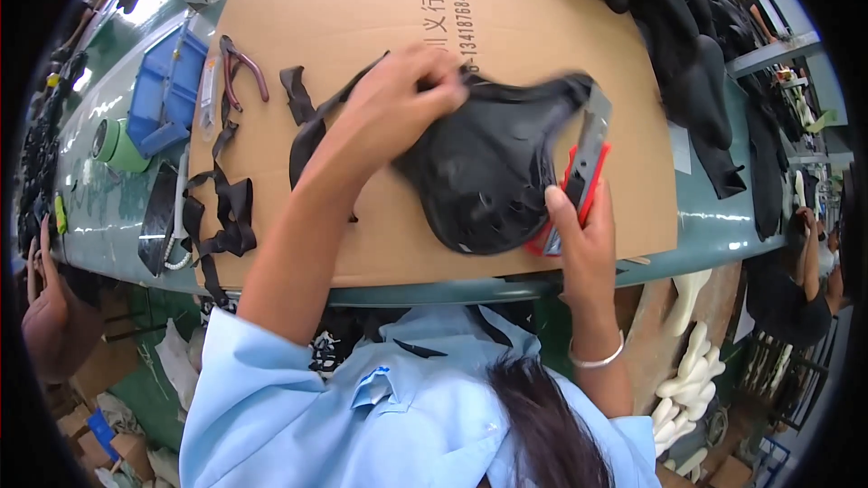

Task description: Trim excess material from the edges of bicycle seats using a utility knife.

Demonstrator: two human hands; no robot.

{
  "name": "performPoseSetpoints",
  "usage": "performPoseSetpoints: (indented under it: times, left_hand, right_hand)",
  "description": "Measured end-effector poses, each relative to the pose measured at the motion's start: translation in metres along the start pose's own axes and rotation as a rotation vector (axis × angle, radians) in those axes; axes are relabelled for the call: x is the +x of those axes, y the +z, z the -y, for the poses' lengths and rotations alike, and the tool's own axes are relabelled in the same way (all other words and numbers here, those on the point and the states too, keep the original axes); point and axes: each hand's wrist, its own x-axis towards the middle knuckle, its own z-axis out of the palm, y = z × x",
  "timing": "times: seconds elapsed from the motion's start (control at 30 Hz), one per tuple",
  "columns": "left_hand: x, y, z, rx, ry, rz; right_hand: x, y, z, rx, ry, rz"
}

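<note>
A glossy black moulded piece (pixel 479 163) with several small holes near its lower end lies on brown cardboard (pixel 344 0) in front of me. My left hand (pixel 407 95) is closed in a pinch at its upper left edge, slightly blurred. My right hand (pixel 586 235) is wrapped round a red utility knife (pixel 588 172) at the piece's right side. The knife's metal blade end points up, close to the piece's upper right corner. Black strips (pixel 307 122) lie left of the piece, partly behind my left forearm.
Purple-handled pliers (pixel 242 72) and a tangle of black strips (pixel 231 208) lie at left. Beyond them stand a blue bin (pixel 167 90) and a green container (pixel 117 146). Black pieces (pixel 674 54) pile up at far right. White forms (pixel 692 370) lie at lower right. Other people's hands (pixel 41 258) show at the rim.
</note>
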Motion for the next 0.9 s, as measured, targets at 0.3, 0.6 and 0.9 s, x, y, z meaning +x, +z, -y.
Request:
performPoseSetpoints:
  times: [0.3,0.6,0.9]
  left_hand:
    - [-0.071,0.021,-0.08,0.264,-0.384,-0.107]
    - [-0.079,0.042,-0.058,0.177,-0.295,-0.087]
    - [-0.077,0.028,-0.045,-0.341,-0.363,-0.151]
  right_hand:
    - [0.069,0.011,0.022,-0.159,-0.056,0.362]
    - [0.024,-0.048,0.031,-0.638,-0.533,0.356]
    - [0.012,-0.043,0.067,-1.085,-0.48,0.607]
